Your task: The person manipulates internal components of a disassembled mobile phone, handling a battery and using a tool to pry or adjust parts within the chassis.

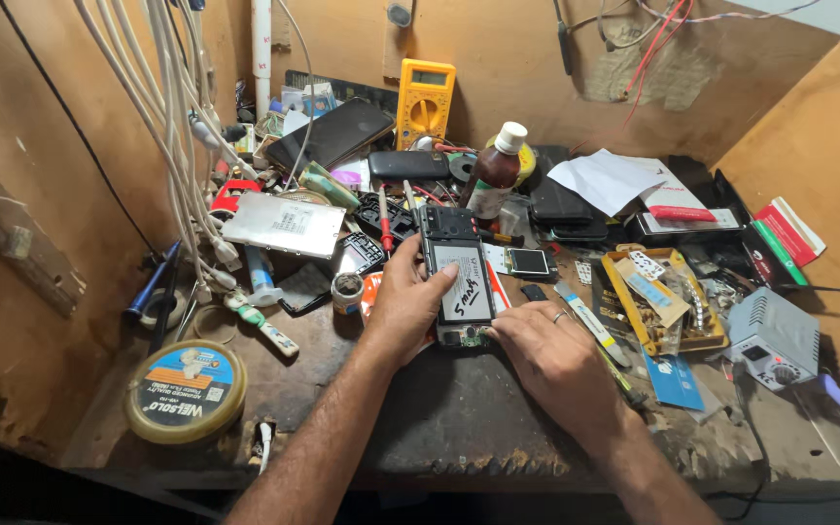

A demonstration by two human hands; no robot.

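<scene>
A: So, where is the phone (459, 282)?

B: Mid-bench (439, 418), back cover off, lying long-ways toward twelve o'clock; a white battery fills most of the open back, and a bit of green board shows at its six o'clock end.

A: And the left hand (408, 303)?

B: It sits at the phone's nine o'clock side; the fingers are curled round that edge and the thumb lies across the battery, so the hand is half closed and gripping the body.

A: The right hand (551, 355)?

B: At about five o'clock from the phone; the fingers are drawn together, tips pressed on the bottom end by the green board; a ring shows on one finger; whether it pinches some small part there, I cannot tell.

A: What lies round about?

B: A brown bottle (494, 173) with a white cap at twelve o'clock; a yellow meter (425, 100) beyond it at eleven; a yellow tray (661, 297) of small parts at three; a round tin (186, 391) at eight, well apart; a grey box (773, 337) with a knob past the tray.
</scene>
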